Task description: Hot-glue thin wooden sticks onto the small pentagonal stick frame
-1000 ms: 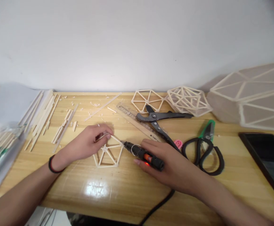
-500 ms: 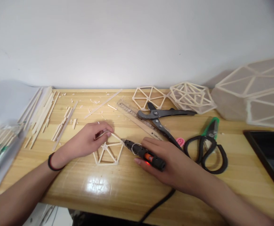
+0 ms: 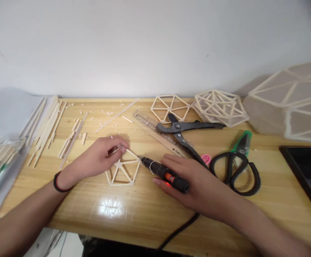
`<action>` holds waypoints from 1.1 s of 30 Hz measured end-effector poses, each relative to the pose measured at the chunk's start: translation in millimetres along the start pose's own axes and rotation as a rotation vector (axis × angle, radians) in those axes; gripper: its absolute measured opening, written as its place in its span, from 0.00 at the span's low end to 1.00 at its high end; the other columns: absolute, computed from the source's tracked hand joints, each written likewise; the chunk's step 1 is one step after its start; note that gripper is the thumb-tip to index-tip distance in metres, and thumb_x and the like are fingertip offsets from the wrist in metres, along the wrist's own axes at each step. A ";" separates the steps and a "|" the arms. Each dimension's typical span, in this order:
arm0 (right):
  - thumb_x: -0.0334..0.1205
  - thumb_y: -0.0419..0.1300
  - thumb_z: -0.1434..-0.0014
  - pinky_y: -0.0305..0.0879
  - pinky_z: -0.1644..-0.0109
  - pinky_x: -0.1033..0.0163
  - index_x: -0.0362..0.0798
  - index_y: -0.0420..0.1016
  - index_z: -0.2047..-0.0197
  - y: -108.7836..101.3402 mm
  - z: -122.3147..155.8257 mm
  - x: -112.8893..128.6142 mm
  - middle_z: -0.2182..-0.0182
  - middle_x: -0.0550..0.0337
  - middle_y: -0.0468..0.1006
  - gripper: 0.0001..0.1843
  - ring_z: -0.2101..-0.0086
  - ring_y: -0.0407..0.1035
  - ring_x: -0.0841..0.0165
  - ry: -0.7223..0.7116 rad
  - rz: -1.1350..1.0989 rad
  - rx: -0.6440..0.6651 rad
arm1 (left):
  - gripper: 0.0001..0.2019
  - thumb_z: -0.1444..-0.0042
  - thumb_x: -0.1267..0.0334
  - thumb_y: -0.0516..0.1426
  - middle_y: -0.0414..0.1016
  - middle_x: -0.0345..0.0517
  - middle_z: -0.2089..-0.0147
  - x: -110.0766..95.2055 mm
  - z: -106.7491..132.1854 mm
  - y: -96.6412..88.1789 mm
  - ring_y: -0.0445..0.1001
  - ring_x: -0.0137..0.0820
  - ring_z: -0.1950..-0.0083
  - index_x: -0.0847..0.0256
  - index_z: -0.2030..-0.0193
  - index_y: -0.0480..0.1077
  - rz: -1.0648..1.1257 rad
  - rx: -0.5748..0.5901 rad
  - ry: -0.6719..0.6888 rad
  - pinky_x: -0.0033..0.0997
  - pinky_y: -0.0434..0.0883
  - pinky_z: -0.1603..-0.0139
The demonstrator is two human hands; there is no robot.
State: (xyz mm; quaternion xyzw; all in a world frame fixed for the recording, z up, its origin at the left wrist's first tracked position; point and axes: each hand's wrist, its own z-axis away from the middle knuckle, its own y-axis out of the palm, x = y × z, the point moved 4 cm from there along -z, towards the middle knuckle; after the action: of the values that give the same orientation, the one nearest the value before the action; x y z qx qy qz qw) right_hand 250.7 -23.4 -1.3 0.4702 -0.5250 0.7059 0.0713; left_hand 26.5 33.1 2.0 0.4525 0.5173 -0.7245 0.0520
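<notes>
My left hand is closed, its fingertips pinching a thin wooden stick along the upper edge of a small stick frame. The frame lies on the table and is divided into triangles by spokes that meet at a whitish joint; its upper left part is hidden behind my hand. In my right hand is a black hot glue gun with an orange part and a glowing red light. Its nozzle tip touches or nearly touches the frame's right upper corner. A dark cord runs down from under my right hand.
Behind my right hand lie black pliers, a clear ruler, green-sheathed scissors and a pink item. A hexagonal stick frame and larger stick models stand near the wall. Cut sticks lie left; a phone lies right.
The view has shifted slightly. Both hands, the stick and the glue gun keep nearly the same position, with the nozzle still at the frame's corner.
</notes>
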 end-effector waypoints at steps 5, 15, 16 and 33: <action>0.38 0.60 0.33 0.61 0.64 0.61 0.49 0.65 0.67 -0.4 0.3 1.0 0.69 0.60 0.71 0.10 0.68 0.68 0.65 0.001 0.006 0.000 | 0.08 0.32 0.65 0.53 0.78 0.42 0.59 -1.8 -0.2 -0.7 0.73 0.27 0.65 0.61 0.57 0.74 0.000 -0.003 0.002 0.24 0.68 0.65; 0.43 0.60 0.32 0.59 0.65 0.61 0.50 0.63 0.67 2.1 1.2 2.2 0.69 0.61 0.70 0.13 0.69 0.67 0.65 0.003 0.040 0.036 | 0.07 0.32 0.66 0.54 0.78 0.41 0.59 -0.6 -0.2 0.4 0.72 0.25 0.66 0.61 0.57 0.74 0.023 0.005 -0.012 0.23 0.67 0.66; 0.43 0.60 0.32 0.59 0.65 0.61 0.50 0.62 0.67 2.0 1.2 2.6 0.69 0.61 0.70 0.13 0.68 0.67 0.65 0.001 0.042 0.035 | 0.07 0.32 0.66 0.54 0.78 0.41 0.59 -0.5 -0.2 0.6 0.72 0.25 0.66 0.61 0.57 0.74 0.022 0.006 -0.012 0.23 0.67 0.66; 0.38 0.61 0.33 0.59 0.65 0.61 0.50 0.63 0.66 2.1 1.4 2.4 0.69 0.62 0.70 0.11 0.69 0.67 0.65 -0.009 0.046 0.013 | 0.08 0.32 0.66 0.53 0.78 0.42 0.60 -3.3 -1.6 -0.9 0.73 0.26 0.67 0.61 0.58 0.74 -0.003 0.000 0.000 0.24 0.68 0.66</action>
State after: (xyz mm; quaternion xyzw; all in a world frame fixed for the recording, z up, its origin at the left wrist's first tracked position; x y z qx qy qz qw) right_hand 249.0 -26.4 -1.0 0.4615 -0.5312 0.7087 0.0498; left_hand 28.9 33.6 4.9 0.4518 0.5180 -0.7246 0.0507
